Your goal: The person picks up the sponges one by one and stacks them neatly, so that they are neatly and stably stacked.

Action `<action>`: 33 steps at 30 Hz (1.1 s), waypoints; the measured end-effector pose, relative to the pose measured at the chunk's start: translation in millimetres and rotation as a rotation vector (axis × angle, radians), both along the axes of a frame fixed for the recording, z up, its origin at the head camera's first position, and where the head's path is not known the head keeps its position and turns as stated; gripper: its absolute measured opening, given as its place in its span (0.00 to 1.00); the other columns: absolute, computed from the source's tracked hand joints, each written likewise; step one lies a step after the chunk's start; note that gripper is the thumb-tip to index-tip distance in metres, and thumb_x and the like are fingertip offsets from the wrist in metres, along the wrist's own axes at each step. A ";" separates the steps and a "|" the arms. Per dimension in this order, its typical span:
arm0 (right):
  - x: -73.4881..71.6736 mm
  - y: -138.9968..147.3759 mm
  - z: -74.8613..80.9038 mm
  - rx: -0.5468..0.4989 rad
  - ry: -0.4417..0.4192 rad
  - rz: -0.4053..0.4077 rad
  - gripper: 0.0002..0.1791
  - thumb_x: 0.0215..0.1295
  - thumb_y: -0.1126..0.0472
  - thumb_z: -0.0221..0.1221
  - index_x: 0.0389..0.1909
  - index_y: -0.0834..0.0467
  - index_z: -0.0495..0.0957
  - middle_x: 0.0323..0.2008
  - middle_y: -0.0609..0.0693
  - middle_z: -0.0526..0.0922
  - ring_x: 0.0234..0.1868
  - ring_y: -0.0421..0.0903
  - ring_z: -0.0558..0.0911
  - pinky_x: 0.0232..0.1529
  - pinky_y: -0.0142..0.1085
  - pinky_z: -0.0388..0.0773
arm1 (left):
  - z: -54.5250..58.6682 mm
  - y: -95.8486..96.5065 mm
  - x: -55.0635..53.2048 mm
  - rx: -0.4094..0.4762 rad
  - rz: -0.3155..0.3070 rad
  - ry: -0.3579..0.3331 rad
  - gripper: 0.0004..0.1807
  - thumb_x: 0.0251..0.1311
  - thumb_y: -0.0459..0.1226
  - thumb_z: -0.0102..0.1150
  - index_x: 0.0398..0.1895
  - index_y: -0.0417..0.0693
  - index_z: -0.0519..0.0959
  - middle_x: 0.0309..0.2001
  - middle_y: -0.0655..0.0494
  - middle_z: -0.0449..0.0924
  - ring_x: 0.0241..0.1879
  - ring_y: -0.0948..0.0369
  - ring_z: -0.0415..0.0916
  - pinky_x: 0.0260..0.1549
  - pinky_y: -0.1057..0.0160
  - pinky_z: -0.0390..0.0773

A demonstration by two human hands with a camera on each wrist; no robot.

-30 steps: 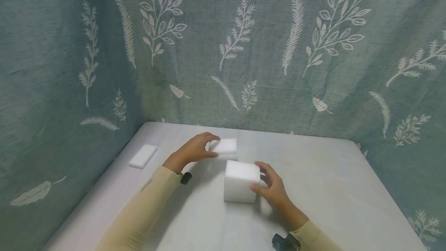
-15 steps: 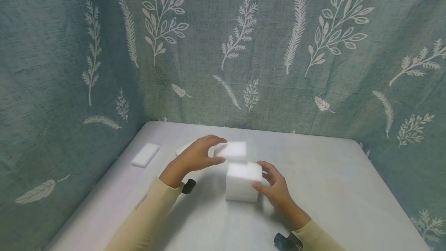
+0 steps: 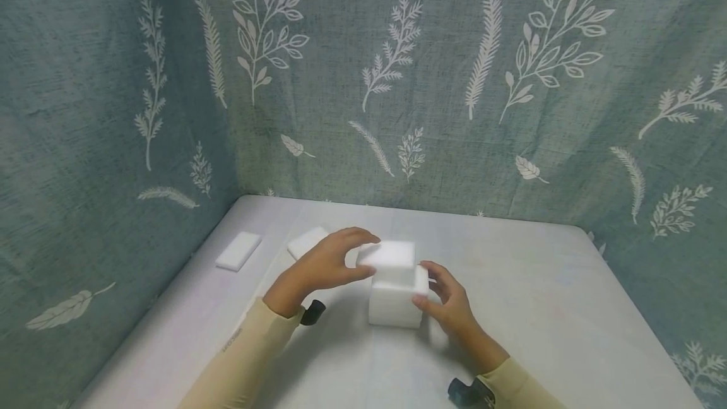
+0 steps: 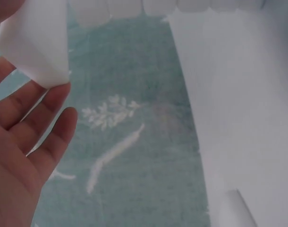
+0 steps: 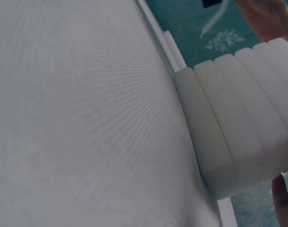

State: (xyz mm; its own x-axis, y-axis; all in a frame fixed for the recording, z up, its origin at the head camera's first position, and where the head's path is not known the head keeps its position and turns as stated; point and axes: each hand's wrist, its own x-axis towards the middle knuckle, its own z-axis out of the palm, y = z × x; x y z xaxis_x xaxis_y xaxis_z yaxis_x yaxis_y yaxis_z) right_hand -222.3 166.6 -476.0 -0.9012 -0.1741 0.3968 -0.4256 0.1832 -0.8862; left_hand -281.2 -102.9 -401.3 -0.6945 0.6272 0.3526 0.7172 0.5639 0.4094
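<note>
White foam sponges are piled flat in a neat stack (image 3: 392, 309) mid-table; the right wrist view shows the stack's layers (image 5: 238, 123) side-on. My left hand (image 3: 329, 264) pinches one more white sponge (image 3: 392, 254) by its left end, thumb on the near side and fingers on the far side. This sponge overlaps the stack's top in the head view; whether they touch I cannot tell. The left wrist view shows the held sponge (image 4: 40, 42) against the fingers. My right hand (image 3: 454, 308) grips the stack's right end between thumb and fingers.
Two loose white sponges lie left of the stack: one sponge (image 3: 238, 251) near the table's left edge, another sponge (image 3: 307, 242) partly behind my left hand. A pale cloth covers the table (image 3: 539, 308). Green leaf-patterned curtain (image 3: 431, 81) hangs along the back and sides.
My left hand has carried its sponge rightward and nearer, from behind the stack to over its top. A loose sponge behind that hand has come into view. The right hand stays on the stack.
</note>
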 end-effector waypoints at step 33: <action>-13.2 8.0 -22.2 0.027 0.041 -0.024 0.36 0.59 0.69 0.64 0.68 0.65 0.63 0.62 0.61 0.72 0.63 0.56 0.71 0.58 0.38 0.70 | -11.7 20.7 9.8 0.010 -0.045 0.000 0.30 0.54 0.54 0.69 0.59 0.53 0.77 0.57 0.62 0.75 0.59 0.62 0.70 0.56 0.56 0.72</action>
State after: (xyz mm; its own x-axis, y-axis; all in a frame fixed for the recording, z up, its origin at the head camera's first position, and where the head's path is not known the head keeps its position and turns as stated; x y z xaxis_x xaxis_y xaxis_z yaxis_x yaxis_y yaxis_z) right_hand -235.5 174.6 -498.2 -0.8882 -0.1640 0.4292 -0.4570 0.2175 -0.8625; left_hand -271.4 -82.2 -413.0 -0.6659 0.6540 0.3590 0.7415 0.5271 0.4151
